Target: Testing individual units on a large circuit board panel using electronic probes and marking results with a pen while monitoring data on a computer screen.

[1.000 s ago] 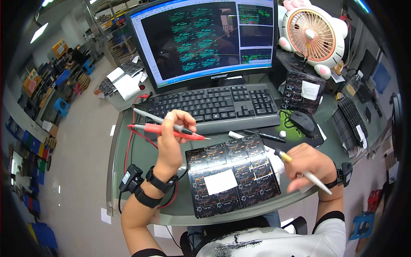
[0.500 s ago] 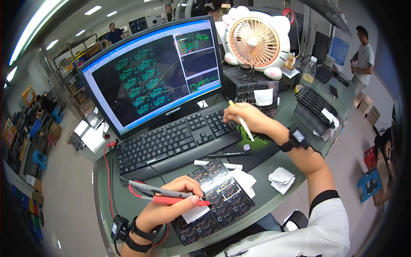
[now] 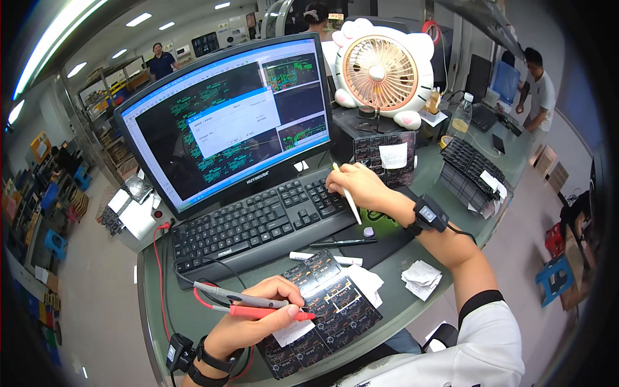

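In my left hand (image 3: 248, 330), the red probe (image 3: 261, 312) and grey probe (image 3: 240, 297) look like smooth plastic. The pen (image 3: 351, 205) in my right hand (image 3: 366, 185) has a smooth, pale finish. My circuit-board panel (image 3: 351, 321) shines glossy; the keyboard (image 3: 258, 221) is matt plastic, the worktop (image 3: 185, 304) smooth and faintly shiny, the slips (image 3: 422, 278) creased paper, my sleeve (image 3: 478, 342) matt cloth.

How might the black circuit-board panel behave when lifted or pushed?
The circuit-board panel looks thin yet lies flat, so it is probably light and fairly stiff. On the smooth-looking green desktop, it would likely slide rather than roll or tip.
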The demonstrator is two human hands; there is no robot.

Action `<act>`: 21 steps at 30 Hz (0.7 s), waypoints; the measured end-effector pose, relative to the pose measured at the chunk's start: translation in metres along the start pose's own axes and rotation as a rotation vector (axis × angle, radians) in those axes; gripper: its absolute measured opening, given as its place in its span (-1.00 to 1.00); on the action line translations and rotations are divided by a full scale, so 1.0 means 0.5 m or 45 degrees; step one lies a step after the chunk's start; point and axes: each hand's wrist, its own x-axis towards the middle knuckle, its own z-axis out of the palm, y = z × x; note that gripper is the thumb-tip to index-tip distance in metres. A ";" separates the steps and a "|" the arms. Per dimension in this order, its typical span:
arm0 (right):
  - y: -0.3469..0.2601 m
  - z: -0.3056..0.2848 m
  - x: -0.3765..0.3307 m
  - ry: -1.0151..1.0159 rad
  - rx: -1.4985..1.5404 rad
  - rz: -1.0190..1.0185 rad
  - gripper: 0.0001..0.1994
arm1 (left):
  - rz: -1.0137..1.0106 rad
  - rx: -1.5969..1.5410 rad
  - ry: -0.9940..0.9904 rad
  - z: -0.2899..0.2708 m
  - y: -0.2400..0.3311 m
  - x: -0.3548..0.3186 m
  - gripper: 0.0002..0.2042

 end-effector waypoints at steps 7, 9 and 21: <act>0.014 0.019 0.017 0.011 -0.281 0.210 -0.91 | -0.001 0.005 -0.002 0.003 0.001 0.001 -0.87; 0.011 0.024 0.019 -0.013 -0.311 0.172 -0.91 | 0.006 0.008 -0.001 0.001 0.000 0.001 -0.87; -0.039 0.031 0.031 -0.050 0.255 0.053 -0.91 | -0.044 0.058 -0.030 -0.003 0.010 0.001 -0.87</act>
